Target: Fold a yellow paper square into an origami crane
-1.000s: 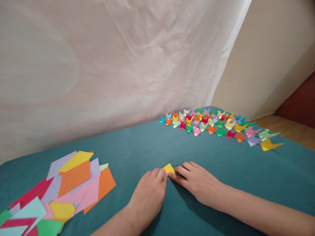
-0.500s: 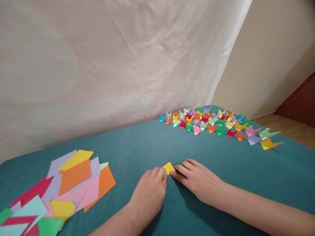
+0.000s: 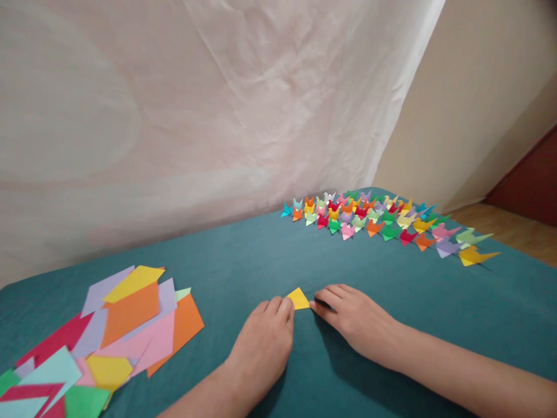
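A small piece of yellow paper (image 3: 299,299), folded to a point at the top, lies flat on the teal cloth in front of me. My left hand (image 3: 266,334) has its fingers closed over the paper's left side and holds it down. At the right corner is my right hand (image 3: 348,316), its thumb tip at the paper's edge. A gap shows between that thumb and the loosely curved fingers, which hold nothing. The left thumb is hidden behind the hand.
Loose coloured paper sheets (image 3: 133,313) overlap in a pile at the left. Several folded paper birds (image 3: 348,231) stand in rows at the back right of the teal-covered table (image 3: 226,255). A pale sheet of cloth (image 3: 195,116) hangs behind the table.
My right hand has slid slightly right, its thumb moving off the yellow paper to its right corner. My left hand stays on the paper.
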Demonstrator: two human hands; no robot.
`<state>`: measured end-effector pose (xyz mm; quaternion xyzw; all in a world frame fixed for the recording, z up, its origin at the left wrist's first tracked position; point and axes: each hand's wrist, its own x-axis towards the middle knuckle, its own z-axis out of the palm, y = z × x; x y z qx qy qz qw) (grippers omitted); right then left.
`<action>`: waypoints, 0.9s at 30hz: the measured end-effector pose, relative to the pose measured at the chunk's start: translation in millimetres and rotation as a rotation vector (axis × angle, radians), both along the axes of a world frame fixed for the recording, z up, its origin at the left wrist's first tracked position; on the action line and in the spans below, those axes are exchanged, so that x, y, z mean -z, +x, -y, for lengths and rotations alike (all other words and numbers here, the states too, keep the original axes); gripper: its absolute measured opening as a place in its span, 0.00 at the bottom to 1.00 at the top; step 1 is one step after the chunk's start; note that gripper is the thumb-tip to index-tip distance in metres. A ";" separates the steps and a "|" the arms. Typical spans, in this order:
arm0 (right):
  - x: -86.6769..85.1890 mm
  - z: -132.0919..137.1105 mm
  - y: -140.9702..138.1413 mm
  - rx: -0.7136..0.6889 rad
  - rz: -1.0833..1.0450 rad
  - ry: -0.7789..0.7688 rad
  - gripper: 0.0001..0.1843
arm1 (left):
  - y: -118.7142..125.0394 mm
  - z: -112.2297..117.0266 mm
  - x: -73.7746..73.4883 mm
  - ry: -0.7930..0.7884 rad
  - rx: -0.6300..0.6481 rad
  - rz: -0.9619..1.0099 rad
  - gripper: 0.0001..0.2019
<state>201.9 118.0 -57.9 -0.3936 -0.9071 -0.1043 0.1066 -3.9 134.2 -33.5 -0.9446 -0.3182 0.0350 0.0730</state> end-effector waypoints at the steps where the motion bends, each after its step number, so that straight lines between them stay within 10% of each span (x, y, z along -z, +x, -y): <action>1: 2.8 -2.0 2.1 -0.007 -0.043 -0.005 0.09 | 0.0 0.0 0.0 0.005 0.004 -0.007 0.15; 9: 12.4 -8.5 11.8 0.032 -0.267 -0.025 0.13 | 0.0 -0.7 2.2 0.020 0.022 -0.014 0.14; 27: 1.6 -8.7 -1.8 -0.067 -0.078 -0.133 0.17 | -5.1 -2.1 1.2 0.021 0.022 0.030 0.15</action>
